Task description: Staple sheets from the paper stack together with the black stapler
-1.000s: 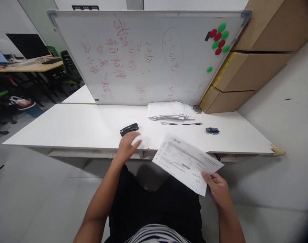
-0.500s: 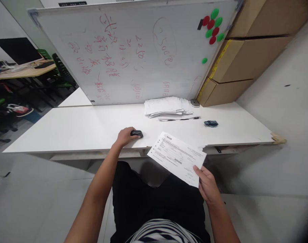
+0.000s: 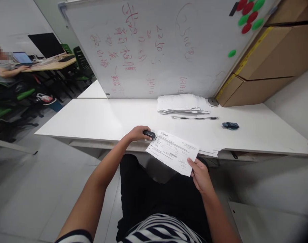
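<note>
My left hand [image 3: 138, 133] is closed around a small black stapler [image 3: 150, 134] at the front edge of the white table. The stapler's front end is right by the upper left corner of a printed paper form [image 3: 172, 152]; whether they touch I cannot tell. Fingers and thumb of my right hand [image 3: 201, 173] pinch the form at its lower right corner. It is held tilted above my lap, with small holes along its left side. Behind its right end, more white sheets [image 3: 211, 151] lie at the table edge.
A thick pile of papers [image 3: 181, 104] lies before the whiteboard [image 3: 144, 50]. In front of it is a thin dark-and-clear strip [image 3: 194, 118]. A dark blue crumpled packet [image 3: 230, 126] lies to the right. Cardboard boxes [image 3: 247, 89] are stacked behind; a person [image 3: 7, 71] sits far left.
My view has turned left, bringing a seated person into sight. My left hand has brought the stapler up to the form's left corner. My right hand still holds the form.
</note>
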`<state>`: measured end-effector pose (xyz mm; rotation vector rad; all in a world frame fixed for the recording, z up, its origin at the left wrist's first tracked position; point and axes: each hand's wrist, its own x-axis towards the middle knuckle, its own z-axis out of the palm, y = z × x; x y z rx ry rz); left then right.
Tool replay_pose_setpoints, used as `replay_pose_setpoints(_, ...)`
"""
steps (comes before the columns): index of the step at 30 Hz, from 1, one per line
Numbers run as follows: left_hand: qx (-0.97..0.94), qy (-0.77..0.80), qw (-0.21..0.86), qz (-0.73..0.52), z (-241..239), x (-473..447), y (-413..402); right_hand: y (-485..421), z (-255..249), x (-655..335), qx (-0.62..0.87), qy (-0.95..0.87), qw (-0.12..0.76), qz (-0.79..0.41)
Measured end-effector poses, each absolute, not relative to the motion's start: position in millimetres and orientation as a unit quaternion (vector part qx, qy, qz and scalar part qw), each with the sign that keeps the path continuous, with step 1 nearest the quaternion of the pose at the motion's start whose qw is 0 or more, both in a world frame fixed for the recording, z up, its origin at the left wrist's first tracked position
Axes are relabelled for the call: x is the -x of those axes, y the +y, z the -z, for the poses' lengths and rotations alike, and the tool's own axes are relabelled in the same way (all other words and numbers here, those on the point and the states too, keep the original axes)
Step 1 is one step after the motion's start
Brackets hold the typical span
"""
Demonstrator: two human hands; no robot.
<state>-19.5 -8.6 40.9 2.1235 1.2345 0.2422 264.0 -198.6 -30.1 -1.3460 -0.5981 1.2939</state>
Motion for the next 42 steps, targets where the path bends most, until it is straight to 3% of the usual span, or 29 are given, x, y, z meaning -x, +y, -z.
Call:
replay_pose_setpoints(16, -0.797, 0.461, 0.388, -0.054, -50.8, 17.1, 7.3, -187.4, 22.0, -239.5, 0.564, -0.289, 0.541, -0.552)
replay_pose_setpoints(20, -0.784, 0.525, 0.309, -0.12, -55.3, -11.7, 24.5, -190.3, 18.8, -239.6, 0.565, -0.286, 0.54, -0.555)
replay_pose_setpoints(24, -0.848, 0.495, 0.178, -0.062, -35.8, -48.5, 27.6, -191.7, 17.1, -238.7, 0.566, -0.289, 0.536, -0.556)
replay_pose_setpoints(30, -0.887, 0.448, 0.097, -0.062, -2.5, -62.1, 19.5, -189.9, 23.6, -242.1, 0.579, -0.28, 0.527, -0.555)
replay_pose_setpoints(37, -0.895, 0.44, 0.061, -0.047, -3.2, -64.1, 17.2, -185.5, 29.3, -243.6, 0.582, -0.263, 0.53, -0.558)
replay_pose_setpoints(42, -0.887, 0.45, 0.098, -0.038, -6.6, -64.8, 17.8, -185.5, 31.5, -238.1, 0.614, -0.281, 0.519, -0.525)
